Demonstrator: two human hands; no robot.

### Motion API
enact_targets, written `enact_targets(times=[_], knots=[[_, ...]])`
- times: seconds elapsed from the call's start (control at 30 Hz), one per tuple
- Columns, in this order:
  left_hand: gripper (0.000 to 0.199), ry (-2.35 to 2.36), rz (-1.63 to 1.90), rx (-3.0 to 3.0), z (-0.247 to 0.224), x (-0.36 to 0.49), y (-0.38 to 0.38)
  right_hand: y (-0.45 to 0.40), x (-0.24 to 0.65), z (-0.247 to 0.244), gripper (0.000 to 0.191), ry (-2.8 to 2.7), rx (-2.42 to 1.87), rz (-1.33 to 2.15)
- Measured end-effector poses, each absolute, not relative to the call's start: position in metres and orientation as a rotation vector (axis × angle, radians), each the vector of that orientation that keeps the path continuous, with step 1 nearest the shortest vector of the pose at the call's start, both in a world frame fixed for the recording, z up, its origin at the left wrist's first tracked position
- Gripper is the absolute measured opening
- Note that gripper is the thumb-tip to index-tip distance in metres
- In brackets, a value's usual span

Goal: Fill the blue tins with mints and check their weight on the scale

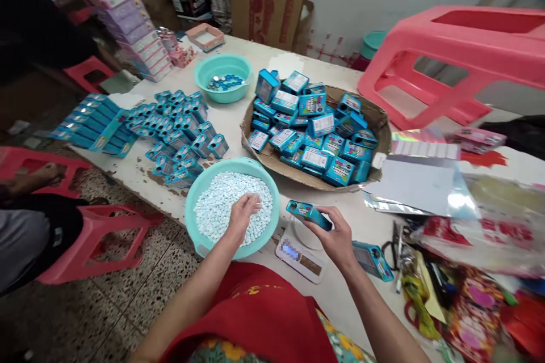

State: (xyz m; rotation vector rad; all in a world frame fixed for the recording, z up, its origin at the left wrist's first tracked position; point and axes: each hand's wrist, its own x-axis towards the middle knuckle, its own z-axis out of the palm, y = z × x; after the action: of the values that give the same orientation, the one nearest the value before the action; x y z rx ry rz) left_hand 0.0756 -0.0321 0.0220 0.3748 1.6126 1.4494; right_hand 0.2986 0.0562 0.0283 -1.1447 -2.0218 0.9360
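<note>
A turquoise basin (190, 204) full of small white and pale-blue pellets (221, 198) stands at the table's near edge. Over the pellets is my left hand (242, 214), its fingers curled together; whatever they hold is hidden. My right hand (336, 232) grips a small blue printed box (309, 214), tilted, with a round dark hole in its end. Beneath that box lies a white kitchen scale (300, 258) with a lit display. Another blue box (372, 261) rests on the table beside my right wrist.
A cardboard tray (247, 130) holds many blue boxes. More blue boxes (179, 130) stand left, near a second basin (223, 96) of blue and silver pieces. A pink stool (409, 39), scissors (395, 238) and plastic bags (481, 238) are right. A co-worker's hand (46, 174) shows left.
</note>
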Motion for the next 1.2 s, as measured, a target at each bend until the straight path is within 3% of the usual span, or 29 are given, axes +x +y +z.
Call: enact_targets(times=[0.1,0.2,0.53,0.67,0.83,0.97,1.2], knots=[[0.051,1.198,1.609,0.016,0.043,0.08,-0.016,0.054,0.263,0.063,0.03,-2.121,-0.956,0.904],[0.044,1.005,1.668,-0.227,0.048,0.078,-0.003,0.051,0.232,0.069,0.027,-2.273,-0.874,0.845],[0.013,0.943,1.792,-0.385,0.029,0.071,-0.005,0.052,0.213,0.045,0.031,-2.339,-0.987,0.845],[0.028,0.986,1.791,-0.164,0.023,0.077,-0.004,0.051,0.214,0.042,0.031,-2.233,-1.051,0.918],[0.029,1.183,1.747,0.011,0.017,0.067,-0.007,0.052,0.239,0.04,0.033,-1.972,-1.126,1.138],[0.037,1.863,1.446,0.483,-0.002,0.044,-0.027,0.049,0.29,0.012,0.04,-1.696,-1.212,1.366],[0.032,2.087,1.072,0.806,-0.047,0.039,-0.07,0.04,0.342,-0.051,0.039,-1.542,-1.395,1.158]])
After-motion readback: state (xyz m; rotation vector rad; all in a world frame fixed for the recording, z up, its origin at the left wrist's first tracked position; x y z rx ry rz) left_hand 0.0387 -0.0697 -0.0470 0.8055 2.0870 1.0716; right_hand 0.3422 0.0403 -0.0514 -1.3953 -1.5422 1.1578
